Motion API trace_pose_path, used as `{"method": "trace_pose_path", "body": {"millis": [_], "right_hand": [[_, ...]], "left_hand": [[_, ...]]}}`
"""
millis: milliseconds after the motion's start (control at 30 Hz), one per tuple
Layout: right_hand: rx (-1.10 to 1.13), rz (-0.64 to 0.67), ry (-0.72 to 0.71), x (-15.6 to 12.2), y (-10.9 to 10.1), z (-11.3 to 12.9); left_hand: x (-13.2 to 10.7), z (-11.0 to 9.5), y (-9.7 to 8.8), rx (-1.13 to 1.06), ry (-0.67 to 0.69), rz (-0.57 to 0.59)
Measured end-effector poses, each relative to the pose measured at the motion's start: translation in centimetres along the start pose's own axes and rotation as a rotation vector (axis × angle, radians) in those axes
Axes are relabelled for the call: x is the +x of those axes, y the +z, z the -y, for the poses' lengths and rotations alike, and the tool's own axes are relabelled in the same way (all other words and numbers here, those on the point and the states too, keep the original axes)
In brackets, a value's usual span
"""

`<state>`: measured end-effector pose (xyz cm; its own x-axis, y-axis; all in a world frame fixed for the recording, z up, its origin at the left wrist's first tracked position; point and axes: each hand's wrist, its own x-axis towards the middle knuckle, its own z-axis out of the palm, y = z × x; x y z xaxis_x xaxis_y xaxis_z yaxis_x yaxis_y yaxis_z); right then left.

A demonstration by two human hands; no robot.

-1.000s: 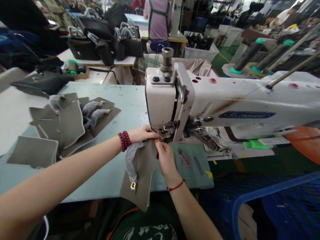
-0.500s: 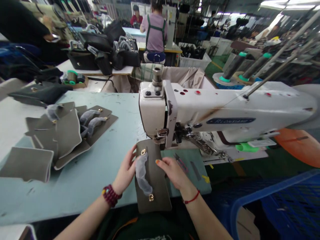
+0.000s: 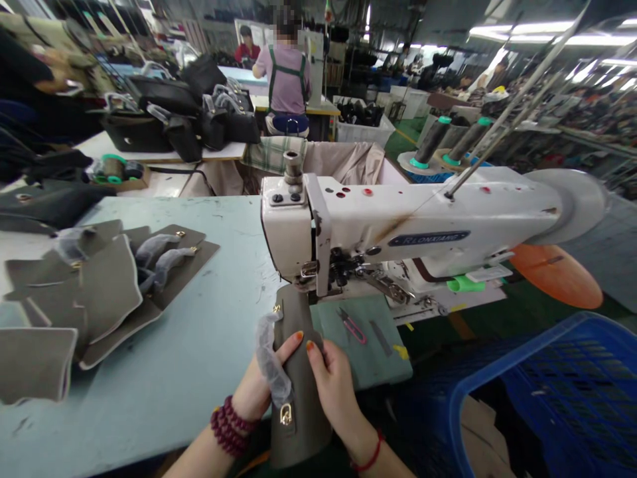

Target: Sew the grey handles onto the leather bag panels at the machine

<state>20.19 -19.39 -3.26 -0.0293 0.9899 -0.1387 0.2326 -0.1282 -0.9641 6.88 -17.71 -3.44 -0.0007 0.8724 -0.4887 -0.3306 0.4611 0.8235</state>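
Observation:
A grey leather panel (image 3: 298, 392) with gold clasps and a wrapped strap lies at the table's near edge, its far end under the foot of the white sewing machine (image 3: 398, 226). My left hand (image 3: 259, 388) grips the panel's left side, thumb on top. My right hand (image 3: 331, 385) holds its right side, thumb pressed on the leather. Both hands are closed on the panel, folding it between them.
A pile of similar grey panels (image 3: 94, 292) lies on the pale blue table (image 3: 199, 332) at left. Pink thread snips (image 3: 352, 326) rest on the machine's green bed. A blue crate (image 3: 537, 405) stands at right. Black bags (image 3: 179, 116) and a seated person (image 3: 286, 73) are behind.
The panel has been drawn back toward me from the needle and folded narrower. Both hands slid nearer along it, and my view has pulled back.

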Motion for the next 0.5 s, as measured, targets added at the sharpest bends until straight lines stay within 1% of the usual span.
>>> {"method": "trace_pose_path", "body": {"millis": [100, 233, 300, 400, 500], "right_hand": [[0.010, -0.002, 0.009, 0.3, 0.1, 0.1], [0.024, -0.008, 0.025, 1.1, 0.4, 0.1], [0.033, -0.006, 0.026, 1.5, 0.4, 0.2], [0.035, -0.003, 0.027, 2.2, 0.5, 0.2], [0.042, -0.001, 0.043, 2.9, 0.5, 0.3]], "left_hand": [[0.1, -0.4, 0.1, -0.014, -0.015, 0.002], [0.4, -1.5, 0.3, -0.040, -0.025, 0.014], [0.7, -2.0, 0.3, -0.046, -0.024, 0.040], [1.5, -2.5, 0.2, -0.028, -0.011, 0.066], [2.5, -2.7, 0.1, -0.007, -0.005, 0.038]]}}
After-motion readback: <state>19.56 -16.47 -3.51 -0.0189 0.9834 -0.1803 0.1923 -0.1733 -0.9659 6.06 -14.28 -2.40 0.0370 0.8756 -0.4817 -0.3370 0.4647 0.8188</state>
